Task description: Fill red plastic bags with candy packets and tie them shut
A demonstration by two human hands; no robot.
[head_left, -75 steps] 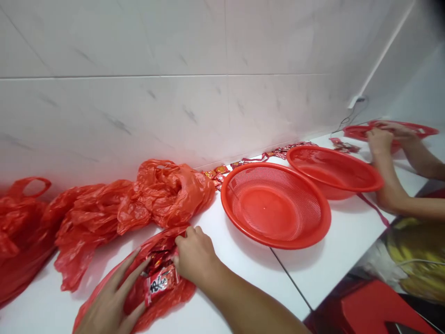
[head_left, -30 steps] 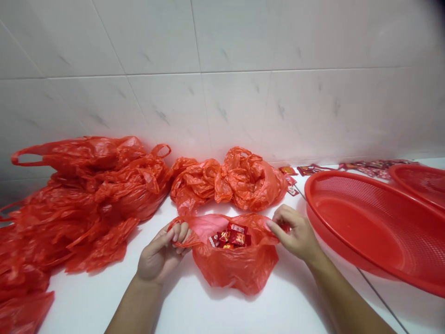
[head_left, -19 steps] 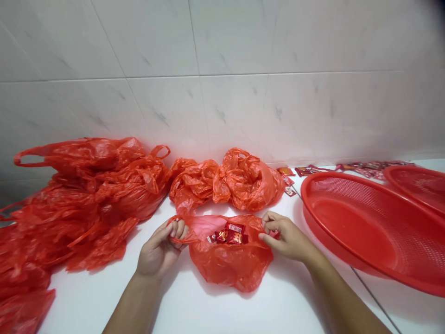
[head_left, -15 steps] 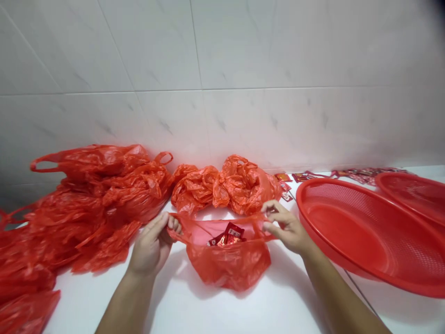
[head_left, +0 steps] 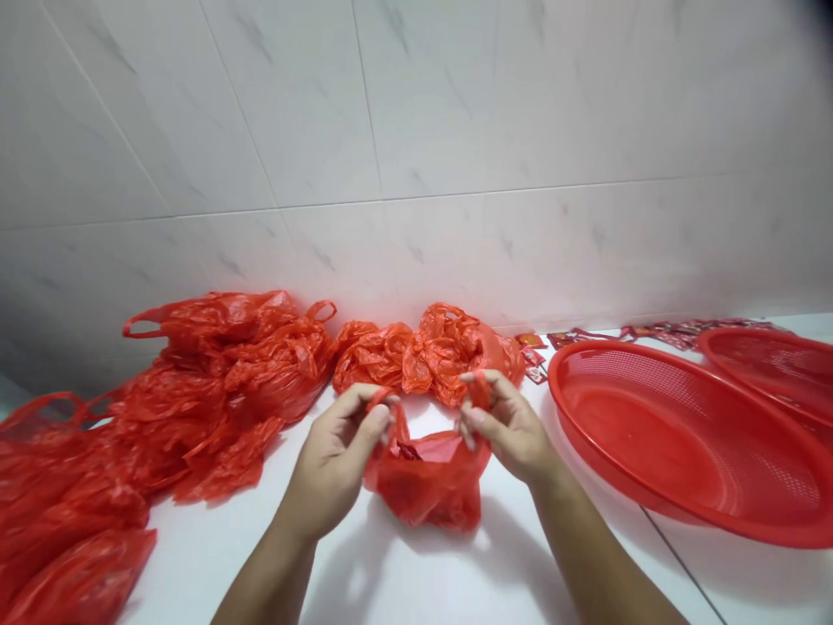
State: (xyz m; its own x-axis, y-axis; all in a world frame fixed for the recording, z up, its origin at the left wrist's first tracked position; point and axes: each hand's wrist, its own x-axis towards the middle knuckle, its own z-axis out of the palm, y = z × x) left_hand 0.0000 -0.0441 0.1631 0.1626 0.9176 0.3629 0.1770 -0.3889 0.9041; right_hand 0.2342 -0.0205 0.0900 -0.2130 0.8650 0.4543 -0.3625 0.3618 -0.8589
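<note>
Two red loops (head_left: pixel 399 424) now sit between curled thumbs and fingers, one in the left hand (head_left: pixel 333 464), one in the right hand (head_left: pixel 511 432). I see the hands drawn closer than half a second ago, narrowing the bag (head_left: pixel 429 493) between them over the white tabletop (head_left: pixel 403 586). Only a sliver of wrapper (head_left: pixel 409 451) shows; I judge the contents better enclosed.

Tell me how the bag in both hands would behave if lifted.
The bag is probably floppy: its thin plastic is creased. It would likely hang from its two handles, one in the left hand, one in the right hand. Its bulging lower part may swing or shift.
</note>
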